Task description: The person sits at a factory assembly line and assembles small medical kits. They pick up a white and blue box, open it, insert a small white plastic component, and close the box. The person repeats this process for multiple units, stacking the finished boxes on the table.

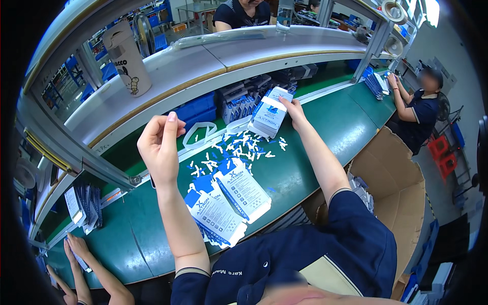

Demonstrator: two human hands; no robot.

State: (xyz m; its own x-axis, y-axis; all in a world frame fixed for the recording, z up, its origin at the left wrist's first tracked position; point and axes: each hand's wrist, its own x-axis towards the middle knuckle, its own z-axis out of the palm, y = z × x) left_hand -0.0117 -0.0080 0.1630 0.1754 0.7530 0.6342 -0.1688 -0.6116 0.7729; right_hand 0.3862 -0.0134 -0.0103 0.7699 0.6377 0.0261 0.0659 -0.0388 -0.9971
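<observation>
My right hand grips a banded stack of white-and-blue printed cartons, thumb on top; a white band wraps the stack. Raised to the left, my left hand has its fingers curled in and the thumb close against them; whatever they may hold is hidden. Just beyond it lies a loose white band loop. Two overlapping piles of flat, unfolded cartons rest on the green bench between my forearms. Small white and blue paper scraps are scattered under the held stack.
Behind the scraps stand a blue bin and rows of packed cartons. A shelf carries a tumbler. A large cardboard box stands at my right. Co-workers' hands are at lower left; another person works at far right.
</observation>
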